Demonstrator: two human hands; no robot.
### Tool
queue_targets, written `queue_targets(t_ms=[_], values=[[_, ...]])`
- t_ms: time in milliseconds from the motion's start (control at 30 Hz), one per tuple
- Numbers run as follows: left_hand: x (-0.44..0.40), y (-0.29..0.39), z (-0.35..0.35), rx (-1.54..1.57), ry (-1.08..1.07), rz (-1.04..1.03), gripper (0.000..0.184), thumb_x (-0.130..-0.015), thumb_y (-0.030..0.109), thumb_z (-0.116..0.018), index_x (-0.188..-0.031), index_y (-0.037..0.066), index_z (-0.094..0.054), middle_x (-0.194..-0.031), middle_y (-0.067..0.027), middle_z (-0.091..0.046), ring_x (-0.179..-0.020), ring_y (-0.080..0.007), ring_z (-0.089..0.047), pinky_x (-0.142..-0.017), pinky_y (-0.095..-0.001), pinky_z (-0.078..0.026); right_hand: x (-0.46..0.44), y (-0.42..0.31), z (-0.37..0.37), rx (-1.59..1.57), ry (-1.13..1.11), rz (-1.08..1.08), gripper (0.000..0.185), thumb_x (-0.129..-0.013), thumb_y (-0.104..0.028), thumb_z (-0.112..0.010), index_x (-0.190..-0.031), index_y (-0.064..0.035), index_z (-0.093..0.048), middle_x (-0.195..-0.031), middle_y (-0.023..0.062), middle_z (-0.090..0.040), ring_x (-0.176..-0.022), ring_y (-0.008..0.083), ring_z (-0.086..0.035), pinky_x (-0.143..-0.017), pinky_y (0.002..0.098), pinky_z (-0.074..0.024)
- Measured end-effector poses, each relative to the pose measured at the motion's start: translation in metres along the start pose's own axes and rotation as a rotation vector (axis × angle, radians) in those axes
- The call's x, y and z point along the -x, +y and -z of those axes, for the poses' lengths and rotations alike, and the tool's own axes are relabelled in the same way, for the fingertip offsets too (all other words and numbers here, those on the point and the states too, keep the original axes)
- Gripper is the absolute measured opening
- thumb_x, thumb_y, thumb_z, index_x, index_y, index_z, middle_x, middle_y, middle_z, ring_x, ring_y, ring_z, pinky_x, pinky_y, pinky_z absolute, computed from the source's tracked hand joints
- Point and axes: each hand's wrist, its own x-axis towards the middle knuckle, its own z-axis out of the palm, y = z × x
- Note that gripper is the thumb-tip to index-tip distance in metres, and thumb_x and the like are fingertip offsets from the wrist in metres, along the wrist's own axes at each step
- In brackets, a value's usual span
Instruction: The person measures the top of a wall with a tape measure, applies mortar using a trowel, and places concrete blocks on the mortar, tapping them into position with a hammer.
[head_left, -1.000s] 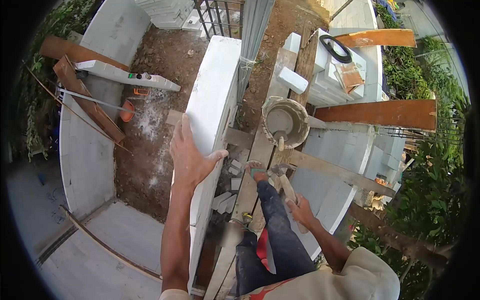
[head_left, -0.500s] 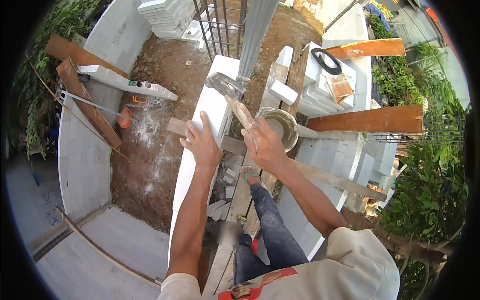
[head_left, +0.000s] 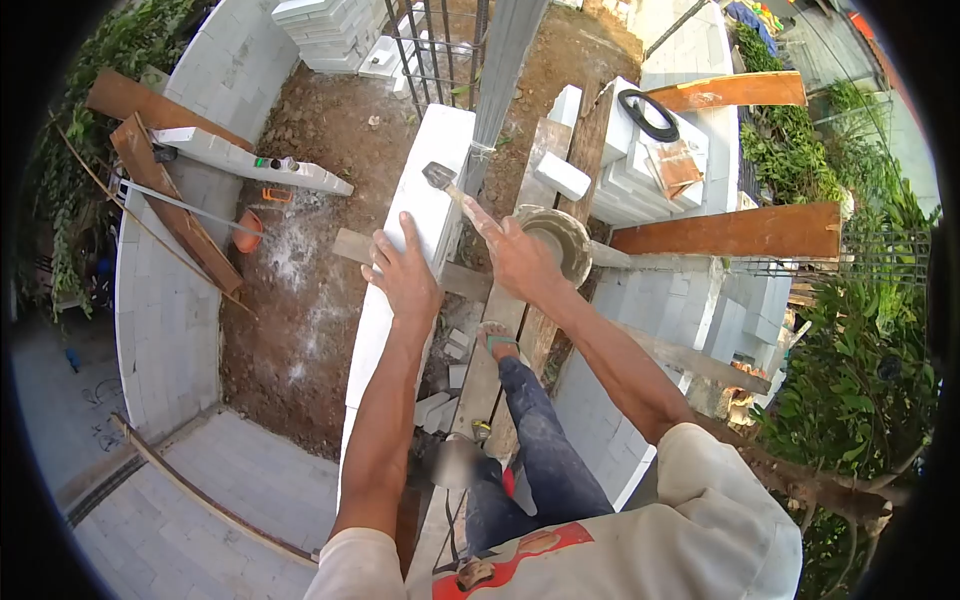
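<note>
My right hand (head_left: 525,258) is closed around the wooden handle of a hammer (head_left: 440,178). Its dark grey head is over the top of a white lightweight concrete block (head_left: 450,130) at the far end of the wall; I cannot tell whether it touches. Fingers spread, my left hand (head_left: 408,275) lies on the white wall top (head_left: 372,340) nearer to me, holding nothing. Just right of my right hand stands a bucket (head_left: 575,240) with grey mortar inside and smeared on its rim.
Wooden planks (head_left: 505,390) run under my foot. Beyond the block rise a metal post (head_left: 500,80) and a rebar cage (head_left: 430,50). Stacked white blocks (head_left: 640,180) carry a coiled black hose (head_left: 648,115). Bare soil (head_left: 300,350) lies left of the wall.
The hammer head shows smaller and sharper, slightly lower in view, after appearing larger and blurred. My right hand has shifted slightly; my left hand stays on the wall top.
</note>
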Motion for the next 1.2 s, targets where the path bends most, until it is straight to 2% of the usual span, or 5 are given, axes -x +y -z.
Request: queue_targets(t_ms=[467,667,1000,1133,1200], values=[[0.006,-0.026,0.018,0.13,-0.048,-0.096,0.13,-0.075,0.033,-0.095,-0.173,0.015,-0.012,-0.166,-0.0306,-0.025,-0.154,-0.0506,-0.031,-0.119,-0.0809,-0.021,0.045,-0.01,0.02,-0.059,-0.104,-0.064,0.075,-0.102,-0.012,-0.059,-0.17,-0.0215,-0.031,-0.138,0.035,-0.061,-0.118,0.0541,-0.067,-0.101,0.0562,-0.0558],[0.099,-0.187,0.029,0.416,-0.162,0.013,0.096,-0.088,0.037,-0.085,-0.163,-0.001,-0.038,-0.155,-0.0326,-0.053,-0.141,-0.0425,-0.057,-0.12,-0.0412,-0.044,0.135,-0.055,0.022,-0.314,-0.095,0.027,0.066,-0.103,-0.009,-0.059,-0.166,-0.0046,-0.037,-0.149,0.0271,-0.06,-0.131,0.0467,-0.062,-0.112,0.0497,-0.0493],[0.19,-0.223,0.032,0.659,-0.408,0.257,0.069,-0.083,0.026,-0.089,-0.146,0.01,-0.067,-0.126,-0.0219,-0.076,-0.118,-0.0364,-0.073,-0.104,-0.0444,-0.054,0.156,-0.14,-0.024,-0.434,0.005,0.287,0.067,-0.098,-0.003,-0.066,-0.162,-0.0087,-0.046,-0.106,0.0212,-0.061,-0.08,0.039,-0.069,-0.067,0.0453,-0.0568],[0.189,-0.229,0.03,0.599,-0.376,0.18,0.061,-0.085,0.02,-0.087,-0.141,0.008,-0.069,-0.119,-0.0207,-0.078,-0.11,-0.0317,-0.076,-0.101,-0.0416,-0.054,0.164,-0.124,-0.046,-0.062,-0.474,0.152,0.054,-0.098,-0.001,-0.064,-0.152,-0.0045,-0.056,-0.127,0.0261,-0.063,-0.1,0.0437,-0.071,-0.081,0.0468,-0.0603],[0.186,-0.231,0.032,0.603,-0.387,0.173,0.06,-0.084,0.02,-0.087,-0.14,0.007,-0.07,-0.118,-0.0206,-0.079,-0.11,-0.0319,-0.076,-0.101,-0.0418,-0.054,0.161,-0.123,-0.056,0.08,-0.378,0.21,0.079,-0.095,-0.006,-0.064,-0.166,-0.029,-0.039,-0.108,0.0204,-0.061,-0.08,0.0408,-0.069,-0.066,0.0499,-0.0576]])
